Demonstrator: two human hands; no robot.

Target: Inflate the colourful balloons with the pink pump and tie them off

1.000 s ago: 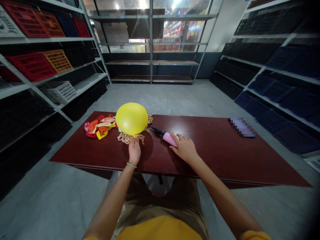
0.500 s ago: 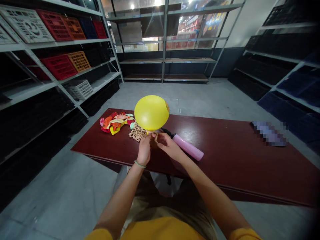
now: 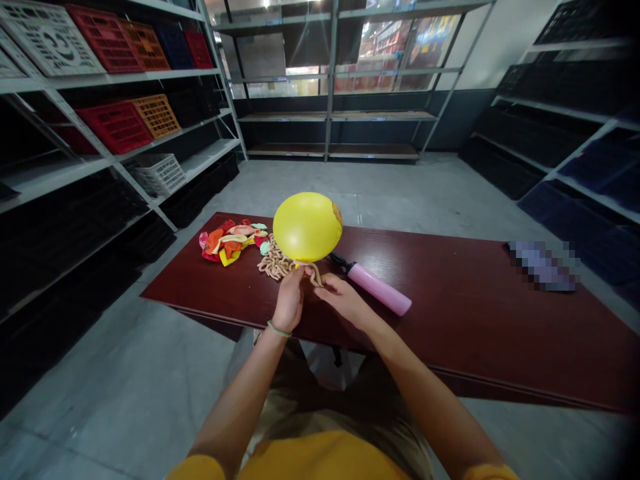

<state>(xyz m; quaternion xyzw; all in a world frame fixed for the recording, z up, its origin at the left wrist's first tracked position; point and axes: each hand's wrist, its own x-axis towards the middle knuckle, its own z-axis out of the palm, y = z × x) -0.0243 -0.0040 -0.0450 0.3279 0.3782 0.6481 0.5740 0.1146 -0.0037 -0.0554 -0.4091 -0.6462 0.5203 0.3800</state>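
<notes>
An inflated yellow balloon [image 3: 307, 227] stands above my hands, its neck pointing down. My left hand [image 3: 290, 297] is closed on the balloon's neck, with a green band round the wrist. Fingers of my right hand [image 3: 341, 295] are pinched on a beige cord [image 3: 315, 275] that runs up to the neck. A pile of beige cord [image 3: 273, 261] lies on the table just left of the balloon. Behind and right of my right hand lies a pink pump [image 3: 381, 288] with a black end.
Uninflated coloured balloons [image 3: 231, 241] are heaped at the left of the dark red table [image 3: 450, 313]. A blurred purple item [image 3: 543, 267] lies at the far right. Shelves with crates [image 3: 117, 127] stand to the left, more shelves at the back and right.
My right hand has drawn slightly down and away from the left, and more of the cord shows between them. The view has shifted slightly.
</notes>
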